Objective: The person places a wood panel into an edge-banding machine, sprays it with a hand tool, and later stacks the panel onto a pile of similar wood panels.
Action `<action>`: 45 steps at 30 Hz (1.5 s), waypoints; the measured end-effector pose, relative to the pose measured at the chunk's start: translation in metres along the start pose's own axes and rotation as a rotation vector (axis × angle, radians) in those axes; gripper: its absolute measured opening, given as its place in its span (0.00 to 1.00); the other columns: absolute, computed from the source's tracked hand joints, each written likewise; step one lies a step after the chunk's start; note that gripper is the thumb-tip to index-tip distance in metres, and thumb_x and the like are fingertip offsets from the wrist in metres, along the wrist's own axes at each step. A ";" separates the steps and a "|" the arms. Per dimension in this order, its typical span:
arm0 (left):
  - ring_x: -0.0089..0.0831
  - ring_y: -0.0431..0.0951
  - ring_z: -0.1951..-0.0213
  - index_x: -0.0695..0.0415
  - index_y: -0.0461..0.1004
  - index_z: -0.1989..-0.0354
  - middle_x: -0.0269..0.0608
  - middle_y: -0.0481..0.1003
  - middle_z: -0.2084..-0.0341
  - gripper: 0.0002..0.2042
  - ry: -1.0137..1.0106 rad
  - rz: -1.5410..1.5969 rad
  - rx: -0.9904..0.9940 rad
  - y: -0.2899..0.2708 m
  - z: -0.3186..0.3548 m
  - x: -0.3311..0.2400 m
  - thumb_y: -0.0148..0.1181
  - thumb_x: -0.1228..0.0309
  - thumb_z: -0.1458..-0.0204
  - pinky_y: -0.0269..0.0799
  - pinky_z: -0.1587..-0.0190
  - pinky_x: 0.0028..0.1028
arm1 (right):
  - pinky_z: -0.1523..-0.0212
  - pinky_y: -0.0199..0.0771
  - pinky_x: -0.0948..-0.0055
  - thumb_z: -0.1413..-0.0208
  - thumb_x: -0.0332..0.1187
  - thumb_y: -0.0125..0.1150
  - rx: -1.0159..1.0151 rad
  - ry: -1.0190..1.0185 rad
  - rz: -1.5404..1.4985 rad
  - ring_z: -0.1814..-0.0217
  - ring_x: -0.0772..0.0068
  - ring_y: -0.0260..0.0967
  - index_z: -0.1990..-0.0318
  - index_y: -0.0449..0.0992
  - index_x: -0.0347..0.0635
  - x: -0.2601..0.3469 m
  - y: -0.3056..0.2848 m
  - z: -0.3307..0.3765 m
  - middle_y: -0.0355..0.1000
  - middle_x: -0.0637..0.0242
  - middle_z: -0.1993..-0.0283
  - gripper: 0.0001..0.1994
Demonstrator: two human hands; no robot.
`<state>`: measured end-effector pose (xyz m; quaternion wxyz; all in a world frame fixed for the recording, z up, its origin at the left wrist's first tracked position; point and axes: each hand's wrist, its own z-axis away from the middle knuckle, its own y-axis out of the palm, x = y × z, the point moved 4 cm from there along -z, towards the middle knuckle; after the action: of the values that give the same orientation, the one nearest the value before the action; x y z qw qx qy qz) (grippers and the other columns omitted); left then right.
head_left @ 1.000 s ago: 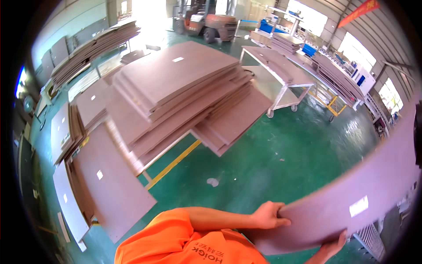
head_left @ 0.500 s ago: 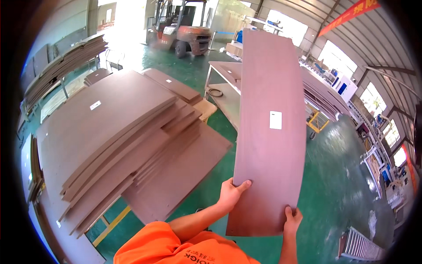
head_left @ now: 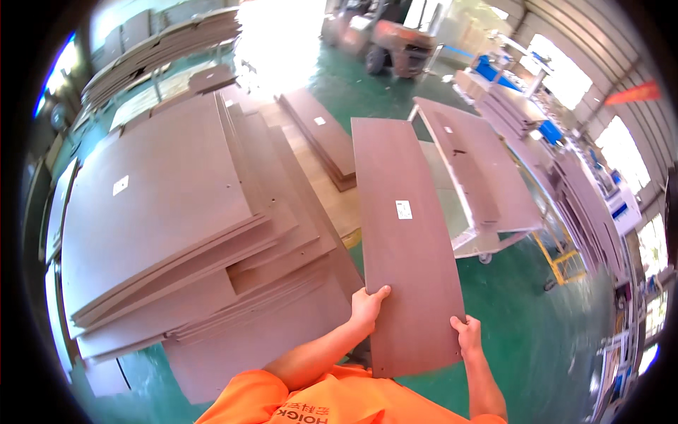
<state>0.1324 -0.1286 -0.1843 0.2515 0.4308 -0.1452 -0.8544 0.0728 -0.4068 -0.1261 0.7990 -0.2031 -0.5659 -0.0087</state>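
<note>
- Left grip [head_left: 369, 308] and right grip [head_left: 469, 332] are clamped on opposite long edges of the brown panel [head_left: 409, 283], thumbs on top, probably to balance its far, unsupported end.
- That panel is held above the green floor [head_left: 512, 304], by the desk's [head_left: 330, 194] near right corner.
- Panel stack [head_left: 162, 184] overhangs the desk's near edge, lying flat, likely for stability.

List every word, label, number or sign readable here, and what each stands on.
Orange shirt: dark lettering on the front, not copied out here.
Held brown board: white label, print too small to read.
Large board at left: white sticker, too small.
Red banner at upper right: too blurred to read any writing.
</note>
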 end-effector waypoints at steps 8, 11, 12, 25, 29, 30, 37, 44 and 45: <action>0.30 0.77 0.64 0.69 0.71 0.56 0.45 0.77 0.64 0.19 0.030 0.088 -0.340 0.060 -0.133 -0.034 0.66 0.68 0.51 0.74 0.61 0.30 | 0.64 0.71 0.76 0.49 0.26 0.61 0.353 0.057 0.036 0.67 0.78 0.70 0.60 0.76 0.27 0.029 0.029 -0.243 0.76 0.64 0.66 0.11; 0.30 0.77 0.63 0.69 0.71 0.55 0.45 0.76 0.62 0.19 0.069 0.097 -0.422 0.075 -0.166 -0.048 0.65 0.68 0.50 0.74 0.61 0.30 | 0.63 0.71 0.76 0.48 0.26 0.60 0.429 0.030 0.091 0.66 0.78 0.71 0.59 0.75 0.27 0.035 0.041 -0.302 0.76 0.63 0.65 0.11; 0.30 0.77 0.63 0.68 0.71 0.55 0.45 0.76 0.62 0.19 0.058 0.093 -0.447 0.078 -0.174 -0.051 0.65 0.68 0.50 0.74 0.60 0.31 | 0.63 0.72 0.76 0.48 0.26 0.60 0.449 0.051 0.067 0.66 0.78 0.71 0.59 0.76 0.27 0.036 0.046 -0.317 0.76 0.63 0.65 0.11; 0.30 0.78 0.67 0.69 0.75 0.59 0.46 0.79 0.66 0.19 0.095 -0.004 -0.592 0.114 -0.234 -0.072 0.68 0.66 0.54 0.75 0.64 0.30 | 0.59 0.71 0.72 0.48 0.27 0.59 0.505 0.105 0.061 0.63 0.74 0.71 0.58 0.76 0.25 0.044 0.054 -0.402 0.76 0.61 0.62 0.13; 0.37 0.81 0.62 0.69 0.74 0.57 0.52 0.79 0.63 0.23 0.042 -0.187 -0.562 0.144 -0.236 -0.052 0.67 0.61 0.55 0.75 0.59 0.31 | 0.62 0.69 0.73 0.47 0.28 0.59 0.405 0.128 0.108 0.65 0.76 0.68 0.61 0.76 0.26 0.032 0.010 -0.401 0.75 0.64 0.65 0.11; 0.37 0.80 0.62 0.70 0.74 0.56 0.52 0.79 0.63 0.23 0.022 -0.196 -0.542 0.151 -0.237 -0.049 0.67 0.62 0.54 0.75 0.59 0.31 | 0.63 0.69 0.73 0.47 0.28 0.58 0.389 0.115 0.117 0.65 0.76 0.68 0.61 0.77 0.26 0.021 -0.003 -0.404 0.75 0.64 0.65 0.11; 0.35 0.80 0.62 0.71 0.72 0.54 0.52 0.78 0.61 0.25 -0.010 -0.180 -0.452 0.170 -0.261 -0.033 0.66 0.62 0.53 0.75 0.59 0.30 | 0.61 0.69 0.74 0.47 0.27 0.58 0.329 0.160 0.058 0.65 0.74 0.70 0.62 0.76 0.25 0.023 -0.022 -0.408 0.75 0.65 0.65 0.11; 0.37 0.80 0.63 0.69 0.74 0.58 0.51 0.79 0.63 0.25 0.008 -0.127 -0.555 0.161 -0.260 -0.049 0.66 0.59 0.55 0.75 0.59 0.30 | 0.62 0.69 0.75 0.47 0.27 0.58 0.435 0.112 0.052 0.66 0.76 0.69 0.63 0.76 0.27 0.028 -0.001 -0.437 0.75 0.64 0.65 0.09; 0.36 0.80 0.63 0.69 0.74 0.58 0.50 0.79 0.64 0.24 0.000 -0.102 -0.570 0.159 -0.259 -0.051 0.66 0.59 0.55 0.75 0.60 0.30 | 0.62 0.69 0.75 0.47 0.26 0.58 0.454 0.115 0.059 0.66 0.76 0.69 0.62 0.76 0.27 0.028 0.004 -0.440 0.75 0.64 0.65 0.09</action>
<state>0.4157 -0.2407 -0.2290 0.3193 0.3494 0.1225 -0.8723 0.4801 -0.5446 -0.2239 0.8551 -0.0338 -0.5006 0.1308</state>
